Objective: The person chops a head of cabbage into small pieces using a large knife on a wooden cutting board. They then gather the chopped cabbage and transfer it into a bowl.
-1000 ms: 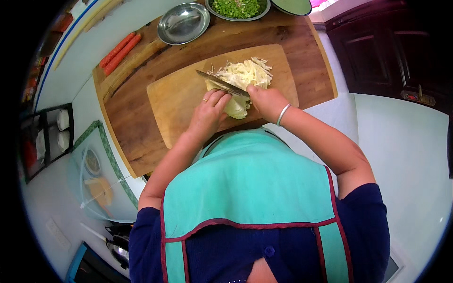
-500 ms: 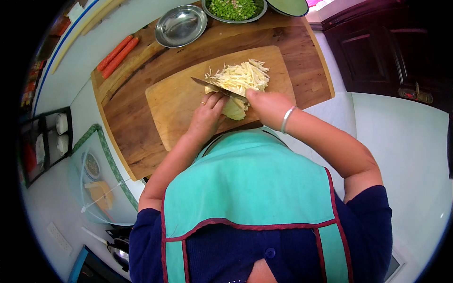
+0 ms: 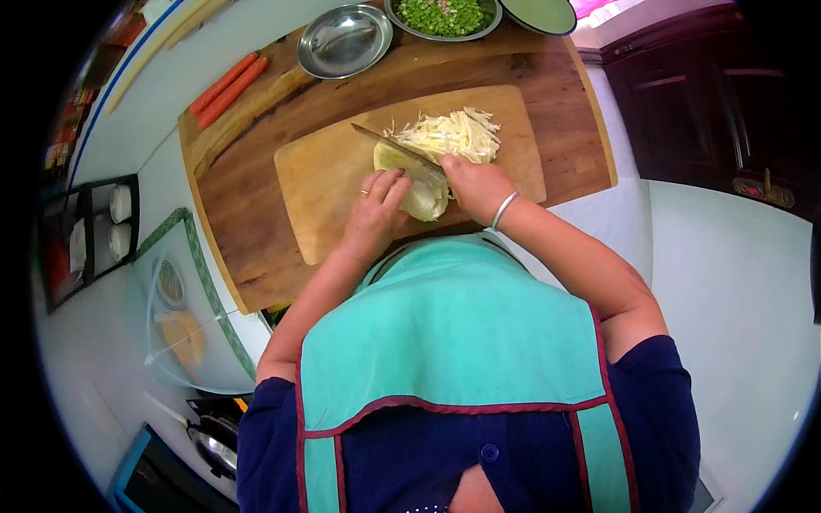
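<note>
My right hand (image 3: 479, 188) is closed round the handle of a kitchen knife (image 3: 389, 144), whose blade points to the far left. The blade lies along the edge of a pale green piece of cabbage (image 3: 425, 198). With bent fingers, my left hand (image 3: 376, 209) grips the cabbage from its left side; a ring shows on one finger. Beyond the knife, a heap of shredded cabbage (image 3: 462, 135) lies on the wooden cutting board (image 3: 312, 175). The knife's handle is mostly hidden in my right hand.
The board rests on a wooden table (image 3: 231, 197). Two carrots (image 3: 233, 90) lie at its far left. At the back stand a steel bowl (image 3: 345, 43), a bowl of chopped greens (image 3: 440, 17) and a green dish (image 3: 543, 13). A dark door (image 3: 701, 103) is at right.
The blade has shifted slightly, and more of the cabbage piece now shows left of it. My left fingers sit a little farther from the blade. The whole view has shifted slightly.
</note>
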Demonstrator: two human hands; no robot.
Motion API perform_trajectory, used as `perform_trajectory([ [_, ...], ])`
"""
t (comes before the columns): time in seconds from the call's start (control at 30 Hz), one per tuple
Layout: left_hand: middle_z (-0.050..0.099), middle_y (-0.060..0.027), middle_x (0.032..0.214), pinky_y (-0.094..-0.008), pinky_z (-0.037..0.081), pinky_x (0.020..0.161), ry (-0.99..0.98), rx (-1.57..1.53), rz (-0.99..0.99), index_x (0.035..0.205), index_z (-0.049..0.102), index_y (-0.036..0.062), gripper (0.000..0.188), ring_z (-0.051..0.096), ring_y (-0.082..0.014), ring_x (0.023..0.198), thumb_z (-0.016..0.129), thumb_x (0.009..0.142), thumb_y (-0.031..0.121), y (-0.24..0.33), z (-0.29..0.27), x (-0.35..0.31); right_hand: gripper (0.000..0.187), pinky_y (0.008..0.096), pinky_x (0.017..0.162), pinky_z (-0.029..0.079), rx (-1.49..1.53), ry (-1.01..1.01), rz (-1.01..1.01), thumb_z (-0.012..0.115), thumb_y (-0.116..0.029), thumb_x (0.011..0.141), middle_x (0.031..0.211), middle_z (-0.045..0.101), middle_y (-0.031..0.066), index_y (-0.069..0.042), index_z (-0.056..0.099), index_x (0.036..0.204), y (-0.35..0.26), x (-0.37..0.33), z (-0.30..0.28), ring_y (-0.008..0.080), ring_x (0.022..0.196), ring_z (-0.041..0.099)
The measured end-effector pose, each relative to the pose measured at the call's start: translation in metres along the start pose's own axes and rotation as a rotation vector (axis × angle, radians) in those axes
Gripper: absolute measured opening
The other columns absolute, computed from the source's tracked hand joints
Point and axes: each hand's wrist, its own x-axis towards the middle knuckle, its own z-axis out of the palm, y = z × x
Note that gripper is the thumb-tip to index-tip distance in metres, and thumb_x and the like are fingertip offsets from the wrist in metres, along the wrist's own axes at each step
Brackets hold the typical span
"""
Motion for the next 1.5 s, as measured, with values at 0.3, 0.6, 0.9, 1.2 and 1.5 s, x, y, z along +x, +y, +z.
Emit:
perform_trajectory([
  [0.3,0.054,-0.0073,0.121,-0.0372,0.048,0.090,-0.015,0.157,-0.032,0.114,0.054,0.0090,0.048,0.049,-0.0288,0.114,0.065,0.068,0.005,0.003,-0.006,-0.021,0.015,0.0444,0.062,0.053,-0.066,-0.011,-0.010,0.047,-0.008,0.085,0.089,0.061,0.0201,-0.002,0.045,0.099,-0.001,-0.006,-0.001,0.0375,0.075,0.064],
  [0.6,0.052,-0.0123,0.123,-0.0374,0.050,0.090,-0.151,0.104,0.065,0.119,0.052,0.0035,0.047,0.048,-0.0310,0.119,0.062,0.072,0.005,-0.004,-0.009,0.008,0.018,0.0451,0.063,0.052,-0.152,-0.115,0.102,0.046,-0.005,0.084,0.087,0.061,0.0218,-0.001,0.042,0.101,-0.035,-0.025,-0.030,0.0392,0.075,0.063],
  [0.9,0.052,-0.0115,0.122,-0.0373,0.050,0.088,-0.115,0.033,0.089,0.116,0.052,0.0044,0.044,0.047,-0.0308,0.119,0.061,0.073,0.005,-0.014,-0.006,-0.002,0.018,0.0463,0.062,0.050,-0.064,-0.069,0.124,0.046,-0.006,0.085,0.085,0.061,0.0227,-0.001,0.041,0.101,-0.021,-0.017,0.014,0.0402,0.072,0.062],
  [1.2,0.051,-0.0123,0.123,-0.0383,0.047,0.093,-0.175,0.070,0.056,0.121,0.051,0.0045,0.054,0.047,-0.0323,0.118,0.067,0.069,0.004,-0.014,-0.006,0.003,0.015,0.0453,0.066,0.053,-0.097,-0.062,0.142,0.044,-0.008,0.087,0.089,0.063,0.0216,-0.001,0.047,0.099,-0.053,-0.027,-0.027,0.0386,0.078,0.064],
  [1.5,0.051,-0.0124,0.122,-0.0379,0.048,0.092,-0.177,0.075,0.097,0.121,0.052,0.0042,0.055,0.047,-0.0317,0.117,0.067,0.068,0.005,-0.011,-0.005,-0.001,0.015,0.0464,0.063,0.051,-0.030,0.081,0.110,0.045,-0.006,0.086,0.090,0.061,0.0231,-0.002,0.041,0.100,-0.017,-0.017,0.032,0.0401,0.076,0.062],
])
